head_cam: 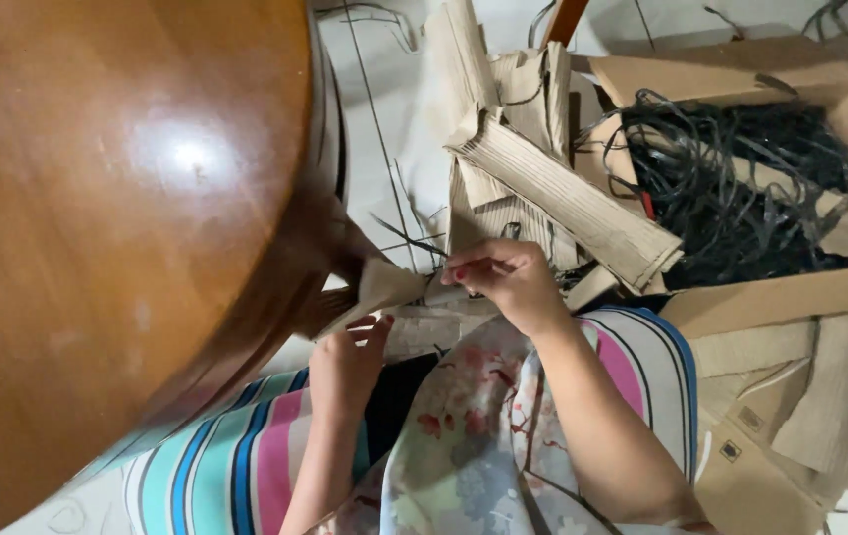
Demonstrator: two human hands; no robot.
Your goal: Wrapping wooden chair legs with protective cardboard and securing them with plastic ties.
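Fingers (471,269) of my right hand (506,280) are pinched narrow on the inner end of a folded cardboard piece (381,288), which sits over my lap just beside the round wooden table (97,198). My left hand (345,365) cups it from below, fingers loosely curled against its underside. Its long axis runs roughly left to right, tilting down toward the table's edge. Behind it, a heap of corrugated cardboard strips (543,188) crowds close, and farther right an open cardboard box (791,287) holds tangled black straps (741,188). Flattened cardboard (791,416) lies on the floor to my right.
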